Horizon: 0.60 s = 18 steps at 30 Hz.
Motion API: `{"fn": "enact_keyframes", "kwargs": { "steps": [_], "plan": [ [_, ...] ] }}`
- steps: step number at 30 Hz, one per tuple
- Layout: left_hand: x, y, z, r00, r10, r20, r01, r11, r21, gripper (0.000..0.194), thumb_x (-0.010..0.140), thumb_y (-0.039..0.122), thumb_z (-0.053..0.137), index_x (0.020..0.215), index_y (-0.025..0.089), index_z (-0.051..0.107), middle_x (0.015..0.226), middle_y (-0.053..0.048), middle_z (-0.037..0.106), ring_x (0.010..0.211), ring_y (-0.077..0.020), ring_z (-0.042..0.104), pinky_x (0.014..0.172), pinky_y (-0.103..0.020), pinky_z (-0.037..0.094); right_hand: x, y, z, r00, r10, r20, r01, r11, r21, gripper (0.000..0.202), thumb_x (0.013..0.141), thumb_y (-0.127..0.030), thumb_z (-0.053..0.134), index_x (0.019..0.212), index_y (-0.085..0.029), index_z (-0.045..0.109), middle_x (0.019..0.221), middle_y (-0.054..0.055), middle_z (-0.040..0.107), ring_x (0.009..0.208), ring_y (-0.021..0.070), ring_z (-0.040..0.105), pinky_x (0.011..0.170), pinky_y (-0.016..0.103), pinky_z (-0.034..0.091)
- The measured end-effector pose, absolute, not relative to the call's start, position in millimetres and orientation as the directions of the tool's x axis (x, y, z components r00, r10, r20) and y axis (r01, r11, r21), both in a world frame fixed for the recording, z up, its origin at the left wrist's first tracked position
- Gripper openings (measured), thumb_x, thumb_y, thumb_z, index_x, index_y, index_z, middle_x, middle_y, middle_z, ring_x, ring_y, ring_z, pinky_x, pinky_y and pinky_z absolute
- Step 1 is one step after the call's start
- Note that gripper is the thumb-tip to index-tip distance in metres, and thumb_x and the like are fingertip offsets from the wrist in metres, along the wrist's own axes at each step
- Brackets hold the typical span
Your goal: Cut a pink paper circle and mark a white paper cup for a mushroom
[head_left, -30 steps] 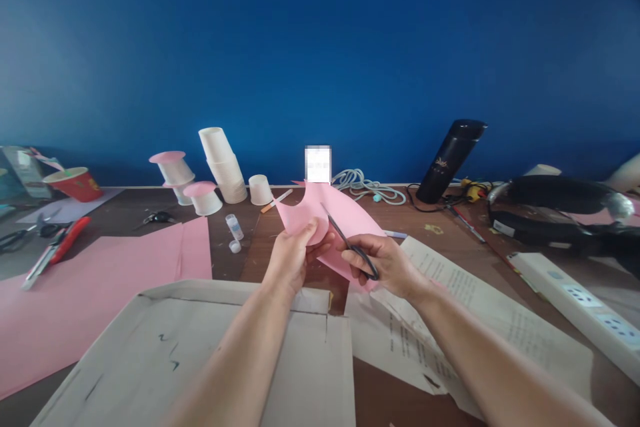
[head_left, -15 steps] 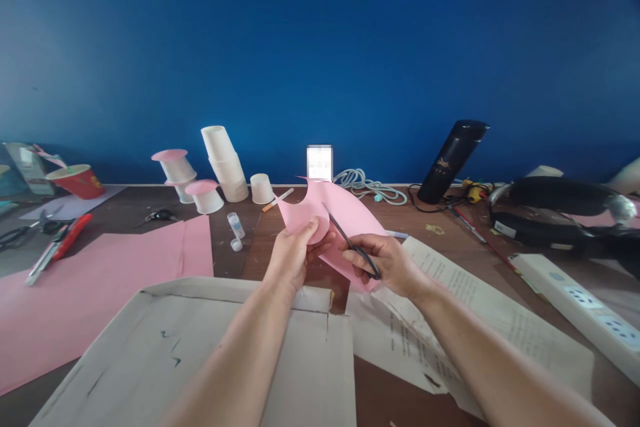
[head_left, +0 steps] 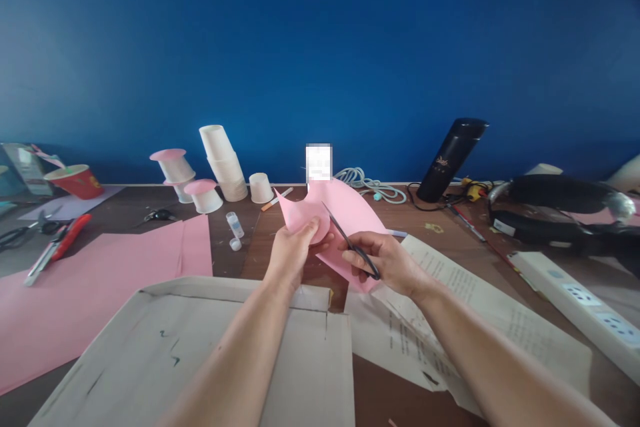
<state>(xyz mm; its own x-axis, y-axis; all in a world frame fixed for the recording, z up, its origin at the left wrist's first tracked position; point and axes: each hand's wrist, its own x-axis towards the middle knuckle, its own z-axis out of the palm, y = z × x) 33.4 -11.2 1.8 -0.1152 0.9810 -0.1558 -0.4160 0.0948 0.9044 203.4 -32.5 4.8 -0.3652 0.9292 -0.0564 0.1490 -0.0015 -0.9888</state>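
Pink paper (head_left: pixel 357 210) with a curved cut edge is held up over the table, its rounded part pinched between the thumb and fingers of my left hand (head_left: pixel 296 250). Black-handled scissors (head_left: pixel 364 259) are in my right hand (head_left: pixel 383 260), fingers wrapped round the handles. The blades point up and left, against the paper beside its rounded part. How far the blades are apart is too small to tell. The lower right of the paper hangs behind my right hand.
White cups (head_left: pixel 223 163), some with pink discs (head_left: pixel 169 155), stand at the back left. Pink sheets (head_left: pixel 125 267) and a red utility knife (head_left: pixel 70 238) lie left. A cardboard piece (head_left: pixel 200 347) is in front; printed papers (head_left: pixel 500 307), a black bottle (head_left: pixel 450 160) and a power strip (head_left: pixel 575 300) are right.
The left part of the paper has shifted and tilted slightly in my left hand. My right hand and the scissors look almost unchanged.
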Motion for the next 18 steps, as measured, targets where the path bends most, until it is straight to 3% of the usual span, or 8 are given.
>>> {"fn": "enact_keyframes", "kwargs": {
  "steps": [9, 18],
  "plan": [
    [32.0, -11.1, -0.7, -0.101, 0.984, -0.146, -0.417, 0.091, 0.904, 0.032, 0.067, 0.027, 0.074, 0.087, 0.003, 0.067, 0.077, -0.016, 0.070, 0.068, -0.0254, 0.069, 0.064, -0.038, 0.059, 203.3, -30.2, 3.1, -0.313, 0.949, -0.045, 0.149, 0.003, -0.989, 0.039, 0.068, -0.046, 0.073, 0.090, -0.014, 0.068, 0.056, -0.003, 0.054, 0.048, 0.0091, 0.049, 0.044, 0.023, 0.045],
    [32.5, -11.8, 1.4, -0.103, 0.979, -0.175, -0.424, 0.116, 0.898, 0.031, 0.069, 0.025, 0.072, 0.088, 0.002, 0.066, 0.081, -0.017, 0.070, 0.069, -0.0252, 0.069, 0.062, -0.036, 0.059, 204.9, -30.1, 0.4, -0.317, 0.948, -0.011, 0.157, 0.041, -0.987, 0.038, 0.071, -0.044, 0.072, 0.092, -0.013, 0.068, 0.053, -0.003, 0.052, 0.047, 0.0082, 0.047, 0.043, 0.021, 0.042]
  ]
}}
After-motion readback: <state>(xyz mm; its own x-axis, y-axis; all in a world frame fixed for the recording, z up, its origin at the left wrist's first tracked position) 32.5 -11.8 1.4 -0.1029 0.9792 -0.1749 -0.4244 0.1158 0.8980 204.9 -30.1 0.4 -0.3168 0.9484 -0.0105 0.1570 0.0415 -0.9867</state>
